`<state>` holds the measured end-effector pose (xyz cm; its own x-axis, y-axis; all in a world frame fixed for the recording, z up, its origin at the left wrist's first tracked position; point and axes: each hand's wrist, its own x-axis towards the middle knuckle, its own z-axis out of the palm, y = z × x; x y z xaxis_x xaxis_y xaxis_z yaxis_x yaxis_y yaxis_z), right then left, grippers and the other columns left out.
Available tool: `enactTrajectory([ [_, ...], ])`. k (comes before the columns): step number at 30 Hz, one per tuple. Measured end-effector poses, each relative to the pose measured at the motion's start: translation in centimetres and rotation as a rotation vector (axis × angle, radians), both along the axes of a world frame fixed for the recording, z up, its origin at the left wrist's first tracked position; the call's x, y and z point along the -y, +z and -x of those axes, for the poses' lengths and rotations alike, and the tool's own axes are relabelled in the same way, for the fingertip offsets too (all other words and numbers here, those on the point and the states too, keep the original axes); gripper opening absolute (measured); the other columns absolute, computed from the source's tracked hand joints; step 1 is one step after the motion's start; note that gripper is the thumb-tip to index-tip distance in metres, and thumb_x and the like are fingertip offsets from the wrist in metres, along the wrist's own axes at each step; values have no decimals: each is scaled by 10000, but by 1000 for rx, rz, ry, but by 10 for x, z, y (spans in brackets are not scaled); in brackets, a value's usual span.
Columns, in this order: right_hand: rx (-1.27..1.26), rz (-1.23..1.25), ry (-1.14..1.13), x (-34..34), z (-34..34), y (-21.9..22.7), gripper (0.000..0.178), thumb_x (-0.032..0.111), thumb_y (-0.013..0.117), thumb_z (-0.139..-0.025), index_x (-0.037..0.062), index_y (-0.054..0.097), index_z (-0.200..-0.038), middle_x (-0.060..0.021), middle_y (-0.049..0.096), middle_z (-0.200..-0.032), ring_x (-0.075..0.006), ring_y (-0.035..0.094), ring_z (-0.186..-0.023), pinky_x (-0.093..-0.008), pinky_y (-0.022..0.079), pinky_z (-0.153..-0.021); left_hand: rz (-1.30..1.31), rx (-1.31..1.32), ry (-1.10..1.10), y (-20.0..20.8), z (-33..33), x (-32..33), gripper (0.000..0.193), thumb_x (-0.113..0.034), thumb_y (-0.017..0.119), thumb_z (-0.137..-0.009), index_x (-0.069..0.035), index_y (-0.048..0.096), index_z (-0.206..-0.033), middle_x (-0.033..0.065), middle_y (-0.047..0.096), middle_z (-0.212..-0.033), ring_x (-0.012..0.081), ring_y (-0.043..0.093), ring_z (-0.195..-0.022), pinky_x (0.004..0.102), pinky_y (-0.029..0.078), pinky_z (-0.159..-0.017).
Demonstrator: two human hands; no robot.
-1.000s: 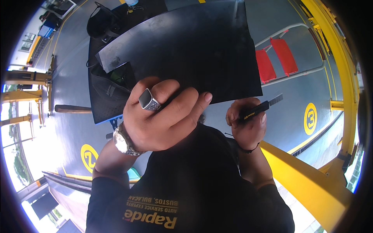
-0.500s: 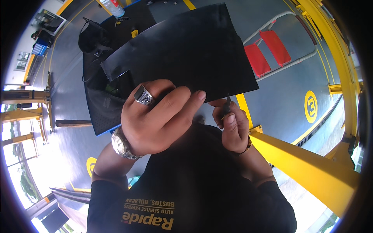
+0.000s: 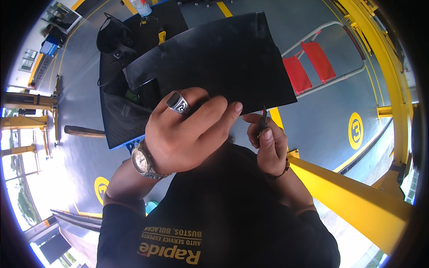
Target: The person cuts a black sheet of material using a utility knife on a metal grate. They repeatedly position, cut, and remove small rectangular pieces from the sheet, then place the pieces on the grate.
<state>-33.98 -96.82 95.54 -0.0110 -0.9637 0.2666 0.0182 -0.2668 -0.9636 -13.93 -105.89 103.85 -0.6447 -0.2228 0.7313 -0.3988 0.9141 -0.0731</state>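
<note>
A large black flexible sheet (image 3: 219,62) with a notch at its left side spreads out in front of me. My left hand (image 3: 187,129), with a ring and a wristwatch, is closed on the near edge of this sheet, its thumb and curled fingertips partly hidden. Just right of it, my right hand (image 3: 271,147) grips a small dark-bladed knife (image 3: 263,119). The blade points up and its tip is close to the sheet's near edge; whether it touches I cannot tell.
Beneath the sheet is a dark-topped table (image 3: 172,20), with a black welding mask (image 3: 114,38), a black bag (image 3: 123,109) and a clear bottle (image 3: 142,6). A wooden handle (image 3: 85,131) juts out left. A red-stepped ladder (image 3: 318,62) and a yellow lift arm (image 3: 348,196) are at right.
My left hand has shifted slightly right along the sheet's edge. The sheet's far edge sits a little lower in view. The knife stays in my right hand, nearly unmoved.
</note>
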Motion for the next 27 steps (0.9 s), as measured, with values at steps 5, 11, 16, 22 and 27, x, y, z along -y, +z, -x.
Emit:
enactTrajectory([
  [5, 11, 3, -7, -4, -1, -3, 478, 339, 405, -1064, -77, 576, -1227, 10, 487, -690, -69, 439, -612, -233, 360, -596, -30, 16, 14, 1, 1, -5, 336, -23, 753, -626, -52, 783, -959, 61, 604, -891, 206, 603, -757, 292, 513, -579],
  [11, 24, -20, -4, -5, -3, -4, 475, 340, 406, -1065, -76, 581, -1215, 9, 489, -687, -72, 443, -614, -234, 365, -600, -22, 13, 30, -3, 0, -5, 323, -25, 754, -630, -57, 785, -949, 50, 605, -897, 205, 604, -787, 296, 514, -588],
  [16, -30, -128, -51, -2, -7, -12, 442, 324, 400, -1073, -56, 596, -1188, 18, 486, -677, -68, 440, -601, -237, 365, -580, -94, 43, 53, -20, 0, 3, 334, -35, 753, -655, -80, 777, -986, 33, 617, -915, 197, 615, -797, 293, 517, -598],
  [22, -60, -577, 47, 25, -15, -61, 492, 391, 381, -1081, -46, 597, -1149, 24, 473, -667, -41, 411, -558, -208, 351, -524, -332, 124, 246, -105, -9, 14, 251, -56, 714, -749, -106, 751, -992, 4, 619, -941, 188, 648, -830, 324, 526, -652],
  [27, -179, -592, 125, 44, -9, -105, 472, 368, 373, -1085, -39, 603, -1148, 24, 479, -654, -41, 419, -541, -214, 360, -514, -485, 97, 347, -139, -11, 13, 255, -33, 690, -756, -104, 749, -993, 9, 606, -943, 196, 648, -867, 351, 543, -731],
])
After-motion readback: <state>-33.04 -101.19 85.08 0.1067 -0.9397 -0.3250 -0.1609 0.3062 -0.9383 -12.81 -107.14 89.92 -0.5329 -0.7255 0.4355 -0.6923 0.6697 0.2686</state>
